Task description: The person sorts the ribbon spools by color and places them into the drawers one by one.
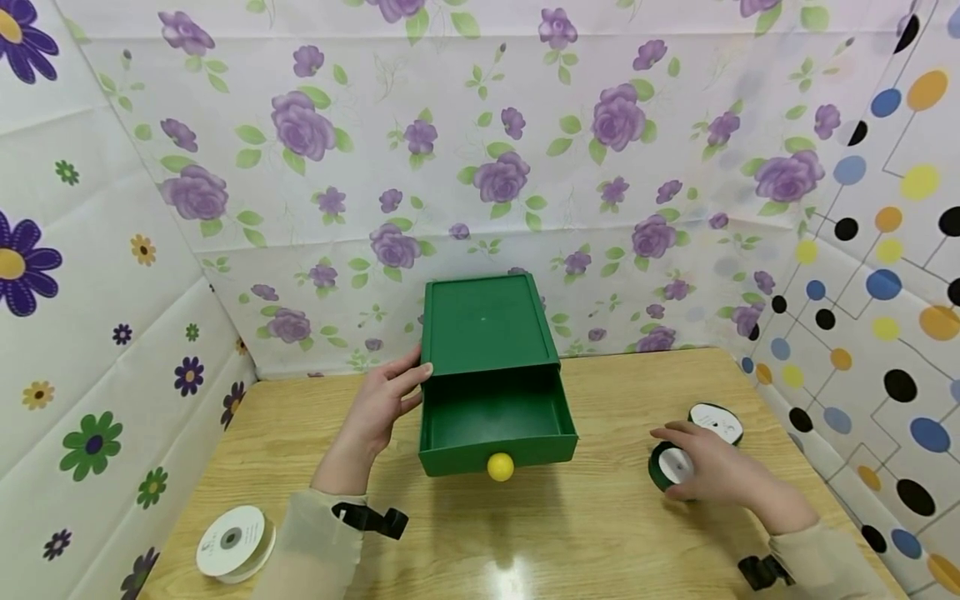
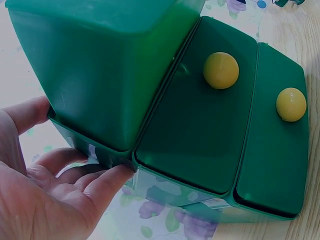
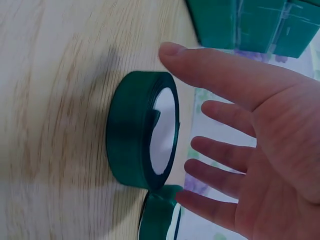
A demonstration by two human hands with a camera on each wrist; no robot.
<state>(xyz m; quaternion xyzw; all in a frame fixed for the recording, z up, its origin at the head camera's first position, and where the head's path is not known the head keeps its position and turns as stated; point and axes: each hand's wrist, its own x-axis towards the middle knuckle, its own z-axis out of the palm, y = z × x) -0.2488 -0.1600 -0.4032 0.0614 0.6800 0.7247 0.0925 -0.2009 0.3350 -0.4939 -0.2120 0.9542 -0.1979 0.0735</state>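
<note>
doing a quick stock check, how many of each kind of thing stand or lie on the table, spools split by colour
Green ribbon rolls: 2
White spool: 1
Green drawer unit: 1
Total: 4

Drawer unit and spools on wood-grain table

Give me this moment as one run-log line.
left hand: holds side of green cabinet | right hand: fingers spread beside green ribbon roll | top drawer: pulled open | white spool: far left
</note>
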